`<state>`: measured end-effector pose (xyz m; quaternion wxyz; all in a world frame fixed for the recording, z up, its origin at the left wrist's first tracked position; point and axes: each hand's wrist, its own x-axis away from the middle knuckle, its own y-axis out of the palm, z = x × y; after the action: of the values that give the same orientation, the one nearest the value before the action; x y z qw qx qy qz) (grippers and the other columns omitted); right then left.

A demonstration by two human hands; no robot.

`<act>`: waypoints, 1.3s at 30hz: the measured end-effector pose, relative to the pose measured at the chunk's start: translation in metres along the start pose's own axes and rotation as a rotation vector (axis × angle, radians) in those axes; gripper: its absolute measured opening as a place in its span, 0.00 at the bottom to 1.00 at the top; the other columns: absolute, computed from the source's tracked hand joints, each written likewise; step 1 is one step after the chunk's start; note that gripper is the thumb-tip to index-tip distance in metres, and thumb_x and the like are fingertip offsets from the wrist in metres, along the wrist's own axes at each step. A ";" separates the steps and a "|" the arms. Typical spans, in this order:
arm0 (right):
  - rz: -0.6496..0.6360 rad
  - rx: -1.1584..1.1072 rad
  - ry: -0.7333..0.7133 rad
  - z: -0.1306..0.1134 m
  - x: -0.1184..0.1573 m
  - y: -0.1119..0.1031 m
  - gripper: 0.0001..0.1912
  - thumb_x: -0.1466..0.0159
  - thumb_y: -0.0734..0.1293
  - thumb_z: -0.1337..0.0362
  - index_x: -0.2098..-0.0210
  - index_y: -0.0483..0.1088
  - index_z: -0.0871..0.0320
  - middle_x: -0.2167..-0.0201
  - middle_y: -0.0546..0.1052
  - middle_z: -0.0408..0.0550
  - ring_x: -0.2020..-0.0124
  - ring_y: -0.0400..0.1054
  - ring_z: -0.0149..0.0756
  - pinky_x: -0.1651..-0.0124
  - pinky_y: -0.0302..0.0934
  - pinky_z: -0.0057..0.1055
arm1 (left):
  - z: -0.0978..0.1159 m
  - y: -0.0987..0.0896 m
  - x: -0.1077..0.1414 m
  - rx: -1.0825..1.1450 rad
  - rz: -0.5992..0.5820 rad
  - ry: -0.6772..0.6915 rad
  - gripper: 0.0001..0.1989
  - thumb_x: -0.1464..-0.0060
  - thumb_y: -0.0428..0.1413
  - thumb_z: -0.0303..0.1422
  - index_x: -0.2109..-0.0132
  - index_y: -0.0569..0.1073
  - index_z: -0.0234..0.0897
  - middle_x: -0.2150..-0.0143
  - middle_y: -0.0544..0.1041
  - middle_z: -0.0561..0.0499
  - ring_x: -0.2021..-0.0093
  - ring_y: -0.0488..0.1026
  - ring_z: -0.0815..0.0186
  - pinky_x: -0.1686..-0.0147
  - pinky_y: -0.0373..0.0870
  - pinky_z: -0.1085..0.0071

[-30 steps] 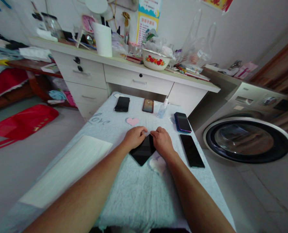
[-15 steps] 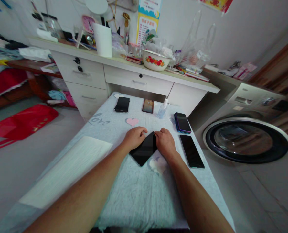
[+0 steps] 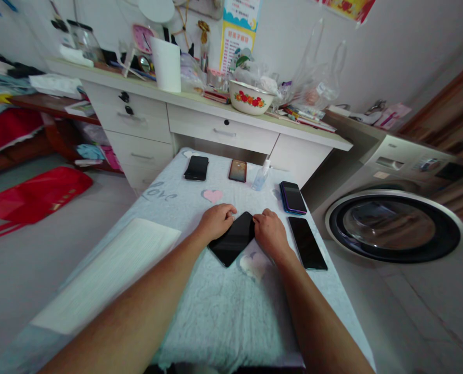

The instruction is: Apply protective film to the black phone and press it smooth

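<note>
A black smartphone [image 3: 231, 241] lies screen up and at a slant on the cloth-covered table. Along its upper left edge, my left hand [image 3: 215, 222] is closed with the fingers curled against the phone. My right hand [image 3: 272, 232] is closed too, thumb and fingertips at the phone's right-hand edge near the top corner. The fingers' undersides are hidden. To the right of that hand lies another dark phone [image 3: 308, 243], with a stack of phones [image 3: 293, 197] beyond it. A clear spray bottle [image 3: 260, 179] stands farther back.
At the table's far end lie dark phones [image 3: 196, 168] and a brown-gold phone [image 3: 238, 170]. A white sheet [image 3: 110, 275] covers part of the left side. Beyond stands a white desk [image 3: 223, 127] with a flowered bowl [image 3: 250, 97]; a washing machine [image 3: 391, 218] is at right.
My right hand has shifted slightly to the right, uncovering more of the phone's top corner. My left hand and the phone look unmoved.
</note>
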<state>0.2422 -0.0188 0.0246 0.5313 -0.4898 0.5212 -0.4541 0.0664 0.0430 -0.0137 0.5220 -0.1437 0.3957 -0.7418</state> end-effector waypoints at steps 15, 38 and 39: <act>-0.105 0.026 0.015 0.010 0.000 -0.010 0.16 0.31 0.57 0.66 0.63 0.77 0.59 0.63 0.73 0.53 0.58 0.66 0.38 0.56 0.54 0.30 | 0.000 0.001 0.000 0.011 0.009 -0.008 0.12 0.49 0.53 0.26 0.58 0.76 0.37 0.65 0.78 0.51 0.64 0.74 0.65 0.61 0.67 0.70; -0.045 -0.111 0.077 0.024 0.017 -0.002 0.14 0.32 0.59 0.65 0.62 0.77 0.57 0.64 0.73 0.51 0.58 0.66 0.37 0.55 0.53 0.28 | 0.001 0.000 -0.001 -0.004 -0.004 -0.017 0.11 0.49 0.53 0.26 0.59 0.75 0.38 0.66 0.78 0.52 0.64 0.73 0.65 0.60 0.67 0.70; -0.027 -0.120 0.077 0.024 0.017 -0.002 0.14 0.32 0.59 0.65 0.62 0.77 0.56 0.63 0.73 0.51 0.57 0.66 0.37 0.54 0.53 0.28 | 0.001 0.000 -0.001 -0.009 -0.007 -0.017 0.11 0.49 0.53 0.26 0.58 0.75 0.38 0.66 0.78 0.51 0.64 0.73 0.65 0.60 0.67 0.70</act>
<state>0.2672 -0.0350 0.0242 0.4742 -0.5099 0.5608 -0.4479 0.0673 0.0438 -0.0127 0.5223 -0.1535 0.3940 -0.7406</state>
